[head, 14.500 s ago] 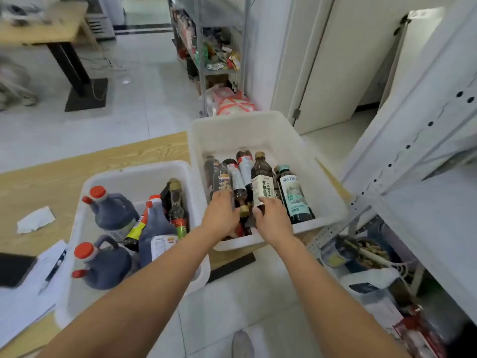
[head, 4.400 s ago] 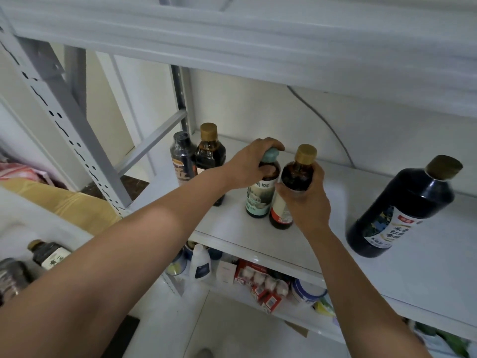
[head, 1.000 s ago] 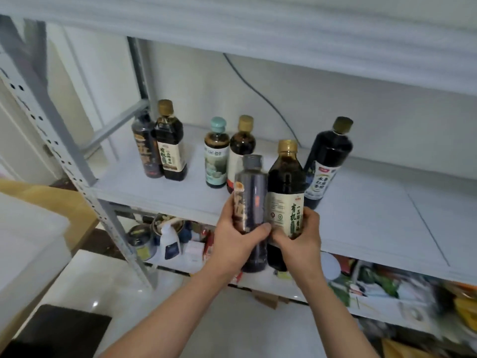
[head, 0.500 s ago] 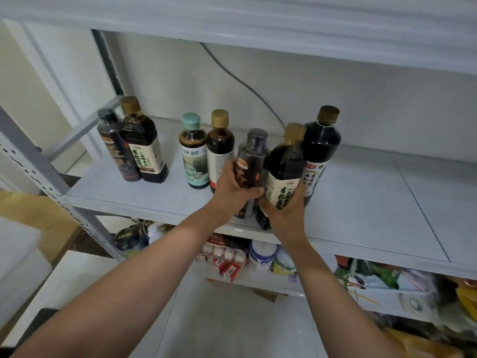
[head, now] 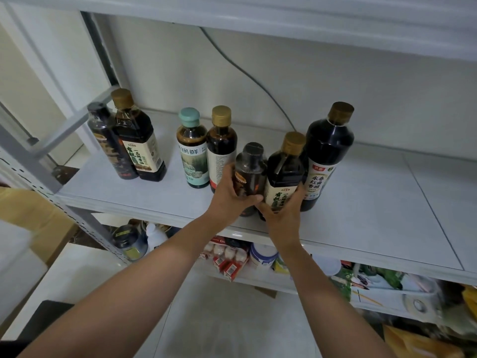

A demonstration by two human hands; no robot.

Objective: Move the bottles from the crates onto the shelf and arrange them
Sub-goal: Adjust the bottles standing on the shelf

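Note:
My left hand (head: pixel 228 196) grips a dark bottle with a black cap (head: pixel 251 167) standing near the front edge of the white shelf (head: pixel 361 202). Beside it, my right hand (head: pixel 282 215) grips a dark gold-capped bottle (head: pixel 285 167) with a cream label. Both bottles are upright and their bases seem to rest on the shelf. A tall dark bottle (head: pixel 326 153) stands just right of them. To the left stand a teal-capped bottle (head: pixel 192 148) and a gold-capped bottle (head: pixel 222 142). At the far left stand a black bottle (head: pixel 107 140) and a gold-capped one (head: pixel 138 140).
The shelf's right half is bare. A grey perforated upright (head: pixel 38 177) and a diagonal brace frame the left end. A lower shelf (head: pixel 258 257) holds jars, packets and small cartons. A black cable (head: pixel 245 73) runs down the back wall. A white crate (head: pixel 15 259) shows at lower left.
Both hands carried the two bottles forward from in front of the shelf and lowered them onto it, between the gold-capped bottle and the tall bottle.

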